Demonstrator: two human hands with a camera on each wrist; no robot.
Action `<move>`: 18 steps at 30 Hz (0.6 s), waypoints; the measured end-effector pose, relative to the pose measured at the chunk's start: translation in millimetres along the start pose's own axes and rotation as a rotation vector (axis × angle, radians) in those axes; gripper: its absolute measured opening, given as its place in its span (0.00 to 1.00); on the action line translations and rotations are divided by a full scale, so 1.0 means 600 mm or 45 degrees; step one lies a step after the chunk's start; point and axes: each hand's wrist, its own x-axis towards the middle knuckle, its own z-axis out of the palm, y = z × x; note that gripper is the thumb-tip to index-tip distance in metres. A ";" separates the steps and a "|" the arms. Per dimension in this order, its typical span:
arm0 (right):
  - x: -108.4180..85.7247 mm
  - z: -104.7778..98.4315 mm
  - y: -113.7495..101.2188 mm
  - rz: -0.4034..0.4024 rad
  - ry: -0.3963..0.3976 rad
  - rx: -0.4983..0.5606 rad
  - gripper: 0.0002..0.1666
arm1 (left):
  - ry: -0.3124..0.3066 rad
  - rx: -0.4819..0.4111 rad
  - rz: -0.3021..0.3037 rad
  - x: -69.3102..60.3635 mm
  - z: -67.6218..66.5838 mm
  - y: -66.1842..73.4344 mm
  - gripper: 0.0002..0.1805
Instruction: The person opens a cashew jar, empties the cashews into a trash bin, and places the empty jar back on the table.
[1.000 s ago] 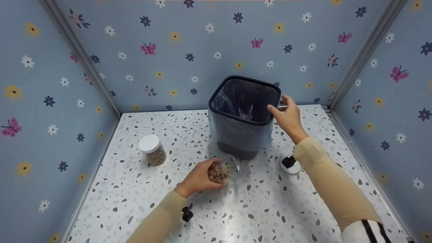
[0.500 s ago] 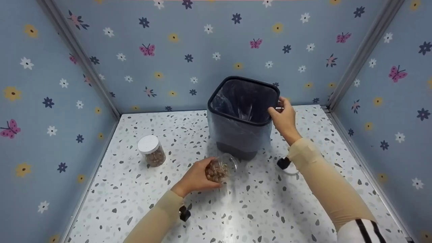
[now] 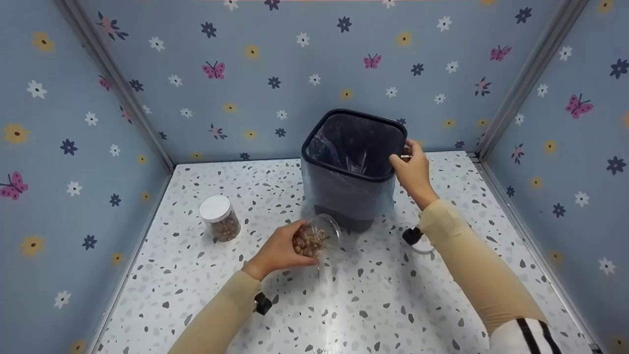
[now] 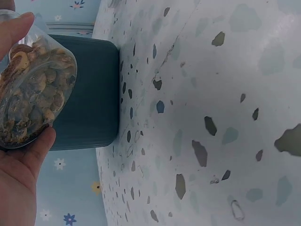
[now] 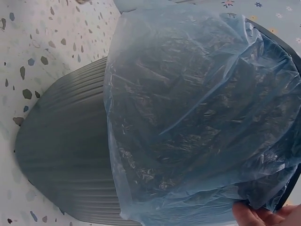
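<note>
My left hand (image 3: 280,248) grips a clear plastic jar (image 3: 332,230), its fingers and thumb around the side. The jar tips to the right, its open mouth close to the bin's lower front; whether they touch I cannot tell. Brown nut-like pieces (image 3: 305,241) fill its lower part. In the left wrist view, the base of the jar (image 4: 44,89) shows those pieces through it. My right hand (image 3: 415,169) pinches the right rim of a dark trash bin (image 3: 339,191). A translucent blue bag (image 5: 197,108) lines the bin and hangs over its outside.
A second jar (image 3: 221,219) with a white lid and brown contents stands at the left. Under the right forearm lies a white lid (image 3: 423,246), partly hidden. Flower-patterned walls (image 3: 196,88) enclose the speckled table (image 3: 275,319) on three sides.
The left hand and its jar have shifted slightly left and towards the back. The right hand has moved a little left and closed on the bin's rim.
</note>
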 end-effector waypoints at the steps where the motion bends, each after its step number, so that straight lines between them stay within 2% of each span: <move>1: 0.000 0.000 0.000 0.002 -0.005 0.002 0.43 | 0.001 -0.002 0.006 0.001 -0.003 0.001 0.56; 9: -0.002 0.000 0.000 0.004 0.005 0.002 0.43 | 0.039 -0.029 0.033 0.010 -0.024 0.015 0.54; 13: -0.004 0.000 0.000 -0.009 0.004 0.002 0.43 | 0.056 -0.001 0.035 0.015 -0.033 0.023 0.53; 18: -0.006 0.001 -0.003 -0.006 -0.006 -0.010 0.43 | 0.077 0.014 0.087 0.020 -0.046 0.030 0.52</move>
